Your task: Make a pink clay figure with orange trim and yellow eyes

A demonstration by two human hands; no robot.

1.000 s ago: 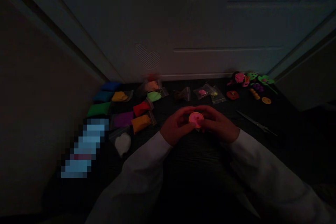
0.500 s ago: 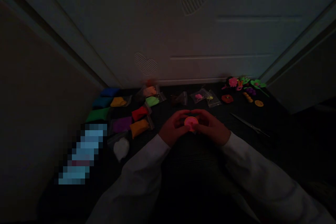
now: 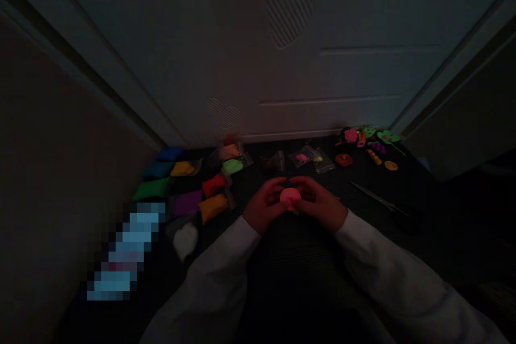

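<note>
Between both hands is a small round pink disc with a yellow-orange rim (image 3: 290, 198), seemingly of modelling clay. My left hand (image 3: 265, 205) closes on its left side, thumb on the near part. From the right, my right hand (image 3: 319, 203) grips the same disc, its thumb pressing near the middle. The fingertips behind the disc are partly hidden in the dim light. To the right of my right hand lies a pair of scissors (image 3: 381, 200). An orange clay packet (image 3: 214, 207) is the nearest bag on the left side.
Several bagged clays, such as a purple (image 3: 187, 201), a green (image 3: 151, 189) and a white one (image 3: 186, 241), lie left. A pixelated bright screen (image 3: 129, 250) is nearer. Small bags (image 3: 301, 157) and finished clay shapes (image 3: 351, 135) line the back, before a white panel (image 3: 193, 37).
The view has tilted up slightly, so everything sits a little lower in the picture. Both hands keep hold of the pink disc, with the thumbs shifted slightly.
</note>
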